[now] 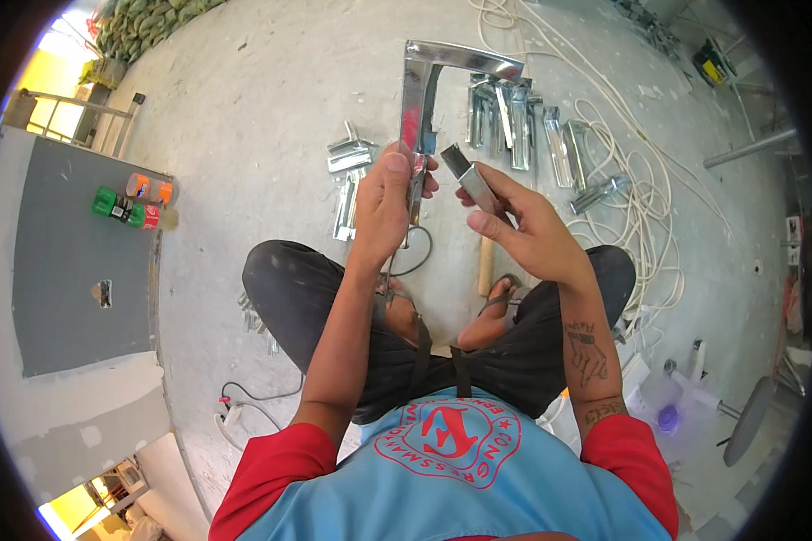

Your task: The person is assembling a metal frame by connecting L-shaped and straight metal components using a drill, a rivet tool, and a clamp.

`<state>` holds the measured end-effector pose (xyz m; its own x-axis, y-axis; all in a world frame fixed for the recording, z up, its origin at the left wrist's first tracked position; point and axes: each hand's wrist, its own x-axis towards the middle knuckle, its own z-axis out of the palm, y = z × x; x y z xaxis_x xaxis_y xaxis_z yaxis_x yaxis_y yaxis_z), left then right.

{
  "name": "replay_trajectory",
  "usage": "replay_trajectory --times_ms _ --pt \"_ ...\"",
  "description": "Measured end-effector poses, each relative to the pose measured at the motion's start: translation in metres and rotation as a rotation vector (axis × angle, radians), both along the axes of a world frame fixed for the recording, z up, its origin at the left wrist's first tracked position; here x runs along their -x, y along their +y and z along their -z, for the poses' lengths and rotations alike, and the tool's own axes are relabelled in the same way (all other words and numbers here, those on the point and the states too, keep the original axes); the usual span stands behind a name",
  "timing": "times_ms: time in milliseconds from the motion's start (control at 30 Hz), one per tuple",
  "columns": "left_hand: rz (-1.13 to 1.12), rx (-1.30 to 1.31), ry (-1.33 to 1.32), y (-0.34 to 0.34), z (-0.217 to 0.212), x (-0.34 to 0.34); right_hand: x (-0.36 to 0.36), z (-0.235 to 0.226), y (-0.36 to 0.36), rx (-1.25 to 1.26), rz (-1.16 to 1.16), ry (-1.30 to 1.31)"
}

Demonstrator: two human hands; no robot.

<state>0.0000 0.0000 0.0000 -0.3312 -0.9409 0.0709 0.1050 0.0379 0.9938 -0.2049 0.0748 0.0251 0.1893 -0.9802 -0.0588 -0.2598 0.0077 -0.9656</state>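
Observation:
My left hand [383, 203] is closed around the lower leg of a shiny metal channel [415, 99], bent into an angle and held up in front of me. Its upper arm points to the right. In my right hand [537, 234] is a short metal channel piece [480, 185], gripped between thumb and fingers, its dark open end tilted up toward the bent channel. The two pieces are apart. Behind them on the floor lie several cut channel pieces [519, 126], with another small heap [350, 158] left of my left hand.
A wooden handle [485, 266] lies between my feet, its far end hidden. White cable [645, 207] coils across the floor at right. Two bottles, one green [117, 206] and one orange-labelled [149, 188], are by a grey panel [81, 270] at left. A fan [747, 422] is at lower right.

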Motion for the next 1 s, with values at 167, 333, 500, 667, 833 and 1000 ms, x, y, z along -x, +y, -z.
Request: replay_trajectory --times_ms 167,333,500,667,833,1000 --pt "-0.023 0.011 0.01 0.007 0.005 0.008 0.004 0.002 0.005 -0.06 0.02 0.032" --pt "-0.065 0.031 -0.069 0.002 0.007 0.004 -0.004 -0.003 0.001 -0.26 0.044 -0.303" --pt "-0.064 -0.068 -0.076 -0.001 0.01 0.001 -0.009 -0.023 0.001 -0.395 0.097 -0.458" --pt "-0.123 -0.068 -0.096 0.001 0.008 0.003 -0.012 -0.027 0.005 0.009 -0.007 -0.001" --pt "-0.091 -0.035 -0.108 0.003 -0.001 0.002 -0.01 -0.024 -0.003 0.05 -0.036 0.187" --pt "-0.091 0.013 -0.136 0.007 -0.005 0.003 -0.005 -0.029 -0.01 0.08 -0.183 0.189"
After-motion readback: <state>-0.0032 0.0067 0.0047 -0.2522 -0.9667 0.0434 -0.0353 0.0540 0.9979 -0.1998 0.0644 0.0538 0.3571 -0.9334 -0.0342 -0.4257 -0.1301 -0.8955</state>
